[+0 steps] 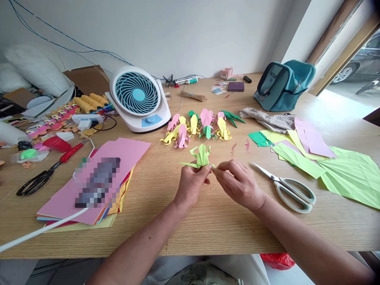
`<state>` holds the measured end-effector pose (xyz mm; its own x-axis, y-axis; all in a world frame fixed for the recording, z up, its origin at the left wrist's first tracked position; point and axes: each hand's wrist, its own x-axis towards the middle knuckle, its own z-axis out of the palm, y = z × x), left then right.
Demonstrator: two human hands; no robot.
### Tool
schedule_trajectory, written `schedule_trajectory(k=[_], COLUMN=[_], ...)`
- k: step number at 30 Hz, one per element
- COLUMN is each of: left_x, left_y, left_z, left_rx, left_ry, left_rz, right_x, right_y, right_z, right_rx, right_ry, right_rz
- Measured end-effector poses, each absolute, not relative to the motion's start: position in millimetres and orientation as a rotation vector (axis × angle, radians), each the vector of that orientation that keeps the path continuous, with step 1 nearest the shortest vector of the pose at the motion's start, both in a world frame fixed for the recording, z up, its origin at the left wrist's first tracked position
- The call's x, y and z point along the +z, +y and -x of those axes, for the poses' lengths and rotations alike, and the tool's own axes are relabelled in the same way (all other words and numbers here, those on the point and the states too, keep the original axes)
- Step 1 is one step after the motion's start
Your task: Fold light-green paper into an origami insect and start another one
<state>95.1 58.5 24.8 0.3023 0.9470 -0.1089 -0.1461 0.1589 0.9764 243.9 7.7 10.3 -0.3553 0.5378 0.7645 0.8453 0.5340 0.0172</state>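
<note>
Your two bare forearms come in from the near edge of the counter [184,229] and meet above its middle, wrists slightly raised off the wood. Your left hand [191,184] is curled, knuckles toward you, its fingers pinching the base of the green paper figure [202,156] from below. Your right hand [239,184] lies palm-down beside it, thumb and forefinger pressed together on the figure's lower right tip; the other fingers are loosely bent. The figure stands upright just above both hands, clear of the counter, with a flat point sticking out to the left.

Little writing can be read. The teal bag [282,85] at the far right carries white lettering on its front, probably a brand, but it is too small to make out. A blurred patch covers part of the pink top sheet of the paper stack [130,148] on your left.

White-handled scissors [292,190] lie just right of your right hand, blades pointing left. Beyond the figure sits a cluster of folded pink, yellow and green figures [197,128], and behind them a white fan [138,99] with a blue grille.
</note>
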Motion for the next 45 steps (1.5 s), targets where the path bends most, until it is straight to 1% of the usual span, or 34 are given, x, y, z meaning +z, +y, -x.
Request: schedule_trajectory(k=[8,11,14,20,24,27,35,45], left_x=[29.9,28.5,25.4,18.4,19.5,22.0,22.8,20.9], left_y=[59.7,60.3,61.0,61.9,61.1,61.2,61.9,61.2], left_z=[-89.8,-90.1,-90.9,-92.4,-92.3,-91.4,-90.6,-89.0], left_rx=[0.855,0.886,0.946,0.990,0.968,0.936,0.888,0.875], left_ry=[0.860,0.882,0.894,0.857,0.869,0.884,0.840,0.821], left_rz=[-1.152,-1.173,-1.143,-1.171,-1.151,-1.129,-1.118,-1.084], right_x=[11.2,10.9,12.6,19.8,19.2,19.1,20.6,13.5], right_y=[7.2,6.9,5.9,7.9,10.4,10.0,9.3,11.7], right_z=[-249.5,-248.5,-243.6,-231.5,-229.1,-228.9,-227.0,-228.4], right_rx=[-0.486,-0.445,-0.229,0.311,0.591,0.605,0.448,0.489], right_ry=[-2.069,-2.086,-2.039,-1.595,-1.454,-1.455,-1.561,-1.473], right_rz=[1.145,1.142,1.132,1.231,1.274,1.279,1.214,1.272])
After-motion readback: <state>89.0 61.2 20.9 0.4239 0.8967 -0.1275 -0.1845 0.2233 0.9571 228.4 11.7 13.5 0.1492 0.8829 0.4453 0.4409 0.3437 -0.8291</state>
